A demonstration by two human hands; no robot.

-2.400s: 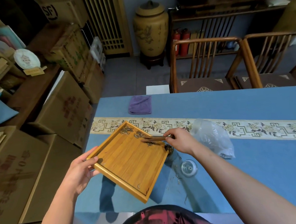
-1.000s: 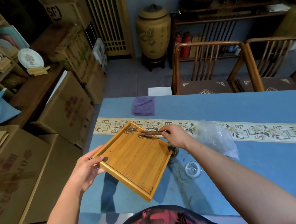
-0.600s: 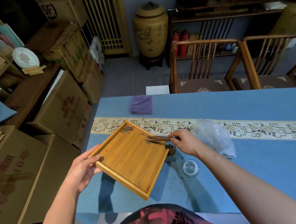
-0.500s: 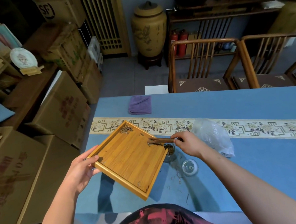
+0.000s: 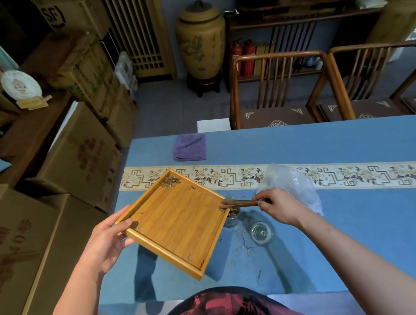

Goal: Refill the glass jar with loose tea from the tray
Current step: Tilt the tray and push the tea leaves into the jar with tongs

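Because the tray [image 5: 174,221] had to feed a narrow mouth, the person held it off the counter [image 5: 350,222], one corner brought right over the glass jar [image 5: 231,216] so that tea would drop in there. The left hand [image 5: 107,237] carried it by the opposite corner, thumb over the rim and fingers underneath, a grip closed on the wood. The right hand [image 5: 280,205] pinched a pair of wooden tongs [image 5: 239,203] near their back end, tips reaching across the jar's mouth to the tray's corner, seemingly to rake leaves off the edge and down; whether they held any leaf just then was hard to see from where I stood.

Most of the tray lay bare. A small clump of loose tea [image 5: 171,182] sat in the far corner, the one farthest from the jar, with a few stray bits elsewhere, so I judged the refill nearly done. The jar stood on the counter, partly hidden by the tray's edge, with dark leaf showing inside. Its glass lid [image 5: 261,232] lay just beside it, off and out of the way, among spilled strands [image 5: 246,248] on the blue cloth. A crumpled plastic bag [image 5: 291,186] rested behind the right hand, and a folded purple towel [image 5: 190,147] lay well apart, near the far edge.
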